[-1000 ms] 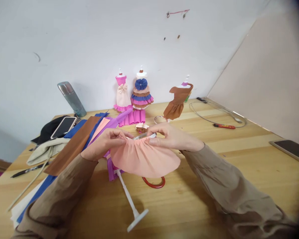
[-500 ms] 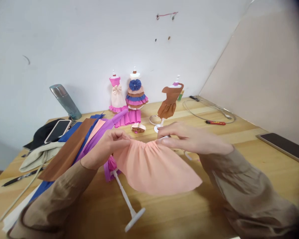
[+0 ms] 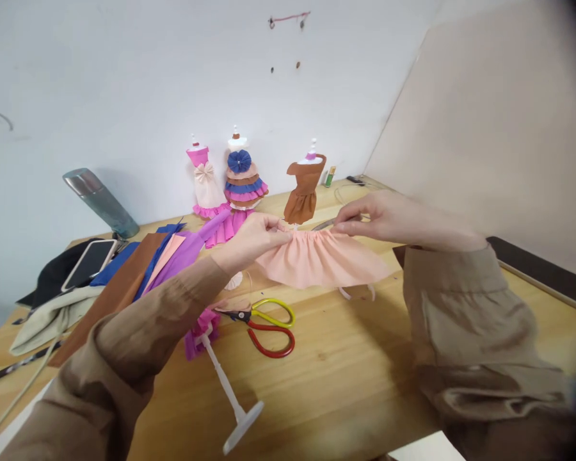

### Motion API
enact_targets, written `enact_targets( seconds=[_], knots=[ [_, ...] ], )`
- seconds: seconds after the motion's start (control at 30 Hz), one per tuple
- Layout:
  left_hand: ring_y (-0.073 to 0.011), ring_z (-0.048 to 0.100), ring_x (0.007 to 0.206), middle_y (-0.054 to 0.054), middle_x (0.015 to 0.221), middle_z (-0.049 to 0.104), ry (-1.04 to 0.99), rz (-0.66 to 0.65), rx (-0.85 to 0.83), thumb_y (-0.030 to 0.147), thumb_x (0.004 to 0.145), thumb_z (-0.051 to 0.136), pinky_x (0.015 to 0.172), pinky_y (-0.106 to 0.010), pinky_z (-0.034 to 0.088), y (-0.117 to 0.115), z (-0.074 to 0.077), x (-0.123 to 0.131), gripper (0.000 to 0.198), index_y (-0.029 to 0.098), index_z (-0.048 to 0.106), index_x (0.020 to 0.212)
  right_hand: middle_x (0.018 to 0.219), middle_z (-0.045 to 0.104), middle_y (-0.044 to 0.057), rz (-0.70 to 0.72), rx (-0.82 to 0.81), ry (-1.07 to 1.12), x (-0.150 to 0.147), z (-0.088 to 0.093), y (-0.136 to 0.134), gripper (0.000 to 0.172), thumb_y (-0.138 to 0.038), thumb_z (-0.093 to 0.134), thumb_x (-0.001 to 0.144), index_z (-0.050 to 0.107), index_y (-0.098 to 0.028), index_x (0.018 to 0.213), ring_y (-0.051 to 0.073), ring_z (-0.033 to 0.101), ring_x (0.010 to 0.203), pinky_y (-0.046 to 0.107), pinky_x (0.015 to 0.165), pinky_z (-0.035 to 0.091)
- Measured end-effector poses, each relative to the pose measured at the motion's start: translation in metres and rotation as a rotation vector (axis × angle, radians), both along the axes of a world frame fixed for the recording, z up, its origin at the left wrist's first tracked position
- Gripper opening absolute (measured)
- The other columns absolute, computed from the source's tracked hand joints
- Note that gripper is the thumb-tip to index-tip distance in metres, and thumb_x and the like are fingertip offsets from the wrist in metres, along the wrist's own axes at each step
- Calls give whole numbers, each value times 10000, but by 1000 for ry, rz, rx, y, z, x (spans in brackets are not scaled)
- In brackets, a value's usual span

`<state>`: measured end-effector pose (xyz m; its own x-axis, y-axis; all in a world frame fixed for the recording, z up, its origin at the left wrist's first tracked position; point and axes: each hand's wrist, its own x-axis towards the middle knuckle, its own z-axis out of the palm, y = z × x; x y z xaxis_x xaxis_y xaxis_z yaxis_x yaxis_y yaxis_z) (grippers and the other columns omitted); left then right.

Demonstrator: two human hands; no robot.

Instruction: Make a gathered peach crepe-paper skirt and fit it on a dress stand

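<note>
The left hand [image 3: 252, 240] and right hand [image 3: 388, 218] are pinching the gathered peach fabric [image 3: 321, 259], seemingly spreading its pleats; the next move needs an even pull.

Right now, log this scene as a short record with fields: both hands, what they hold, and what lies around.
left hand: pinches one end of the gathered edge of the peach fabric
right hand: pinches the other end
peach fabric: spread between the hands, lifted off the table
scissors: flat on the table, yellow and red handles, nearer the person than the fabric
white stand: lying on its side by the left sleeve, pink fabric at its top
back wall: three dressed mannequins upright, steel flask beside them
</note>
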<state>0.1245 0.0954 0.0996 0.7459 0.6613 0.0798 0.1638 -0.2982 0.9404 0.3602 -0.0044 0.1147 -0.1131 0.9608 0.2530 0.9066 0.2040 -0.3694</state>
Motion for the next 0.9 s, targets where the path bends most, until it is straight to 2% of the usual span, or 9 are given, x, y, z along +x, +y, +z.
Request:
enact_targets(
  seconds=[0.1, 0.23, 0.37, 0.63, 0.77, 0.9],
  knots=[
    [-96, 481, 600, 16, 631, 576, -20, 3, -56, 242, 667, 689, 581, -247, 352, 8, -6, 20, 116, 133, 653, 654, 655, 666, 8, -103, -83, -114, 10, 2, 3, 296, -403, 564, 873, 727, -202, 730, 137, 551, 585, 269, 550, 349],
    [-112, 532, 618, -8, 659, 623, -39, 17, -64, 247, 679, 667, 581, -243, 392, 20, -13, 38, 125, 124, 679, 694, 720, 705, 33, -249, -2, -196, 16, 1, 7, 268, -356, 552, 858, 734, -192, 748, 166, 584, 635, 284, 576, 357],
    [-123, 569, 648, -30, 678, 655, -30, 27, -25, 227, 673, 662, 610, -246, 429, 28, -18, 45, 121, 114, 692, 702, 779, 729, 57, -224, 123, -236, 19, -2, 11, 254, -309, 540, 860, 755, -196, 785, 191, 617, 715, 299, 630, 391],
    [-130, 556, 654, -26, 680, 655, -4, 59, 125, 258, 672, 662, 590, -239, 419, 34, -17, 47, 142, 123, 699, 689, 804, 722, 105, -167, 230, -317, 17, -3, 18, 318, -268, 478, 917, 736, -178, 753, 238, 611, 839, 361, 776, 423],
    [-129, 552, 660, -20, 678, 653, 9, 60, 169, 245, 677, 654, 605, -243, 409, 38, -16, 47, 130, 120, 689, 672, 828, 717, 124, -138, 256, -341, 16, -6, 22, 324, -223, 458, 921, 730, -161, 755, 244, 593, 863, 381, 841, 426],
    [-125, 547, 651, -12, 670, 641, 18, 45, 188, 229, 679, 642, 617, -250, 401, 39, -11, 45, 115, 121, 679, 662, 824, 711, 125, -157, 249, -365, 17, -8, 24, 315, -218, 470, 912, 729, -160, 742, 243, 588, 857, 375, 831, 425]
  ],
)
